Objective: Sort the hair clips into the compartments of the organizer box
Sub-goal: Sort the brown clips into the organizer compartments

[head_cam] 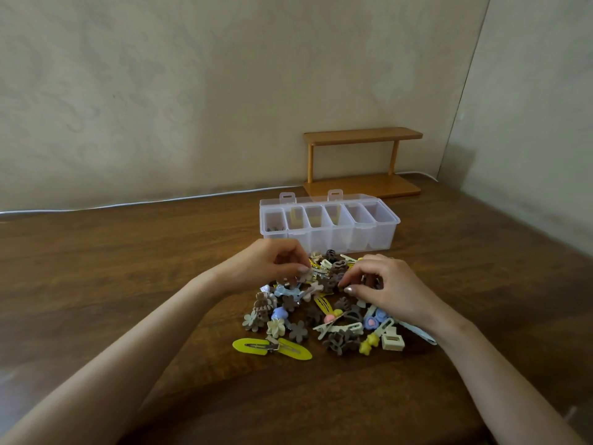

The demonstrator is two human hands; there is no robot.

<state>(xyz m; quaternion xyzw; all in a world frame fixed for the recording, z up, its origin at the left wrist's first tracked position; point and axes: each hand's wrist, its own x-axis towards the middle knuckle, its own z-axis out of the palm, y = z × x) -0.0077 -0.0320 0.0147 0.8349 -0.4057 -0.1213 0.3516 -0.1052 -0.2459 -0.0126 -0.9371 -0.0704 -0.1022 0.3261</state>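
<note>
Most of the work: left to do; the hair clips (324, 313) lie heaped on the counter (128, 284), lower centre of the frame.
Done: the organizer box (330, 226), just above the heap, shows a few brown pieces in its leftmost compartment; the rest look nearly bare.
Left hand (272, 264): pinching a brown clip (287, 280) at the heap's upper left.
Right hand (385, 284): fingers curled into the heap; grip unclear.

light: soft, even, dim | shadows: faint | focus: slightly soft | edges: wide-angle bending
</note>
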